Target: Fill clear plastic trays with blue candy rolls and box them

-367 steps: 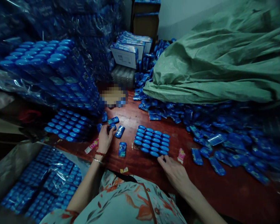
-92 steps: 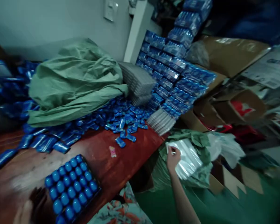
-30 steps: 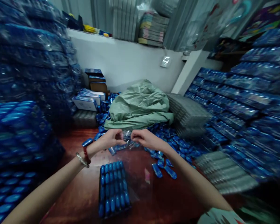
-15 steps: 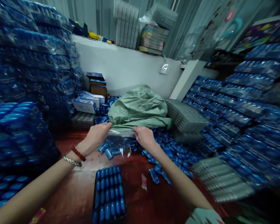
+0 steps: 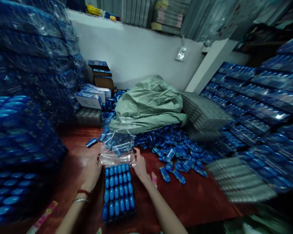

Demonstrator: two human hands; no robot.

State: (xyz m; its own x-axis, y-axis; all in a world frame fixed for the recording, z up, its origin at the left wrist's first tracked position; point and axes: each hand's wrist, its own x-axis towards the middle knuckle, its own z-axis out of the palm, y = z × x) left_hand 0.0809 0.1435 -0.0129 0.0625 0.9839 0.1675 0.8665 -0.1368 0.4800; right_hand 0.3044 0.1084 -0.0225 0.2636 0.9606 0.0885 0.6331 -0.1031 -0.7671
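Observation:
A clear plastic bag (image 5: 117,143) is stretched between my two hands just above the table. My left hand (image 5: 92,170) pinches its near left corner, and my right hand (image 5: 138,164) grips the near right corner. Right below the bag's near edge lies a tray of shiny blue oval pieces (image 5: 118,190), set in rows on the red-brown table (image 5: 166,198). The bag is see-through, and loose blue packets show behind it. A beaded bracelet and a pale one circle my left wrist.
Loose blue wrapped packets (image 5: 178,152) spread in a heap before a green cloth sack (image 5: 148,100). Wrapped blue packs tower at left (image 5: 34,65) and right (image 5: 254,107). Stacked clear trays (image 5: 202,113) stand beside the sack. Open boxes (image 5: 90,99) sit at the back left.
Both hands have drawn the clear bag toward me, from beside the green sack to the far edge of the blue tray. The camera view has tilted down.

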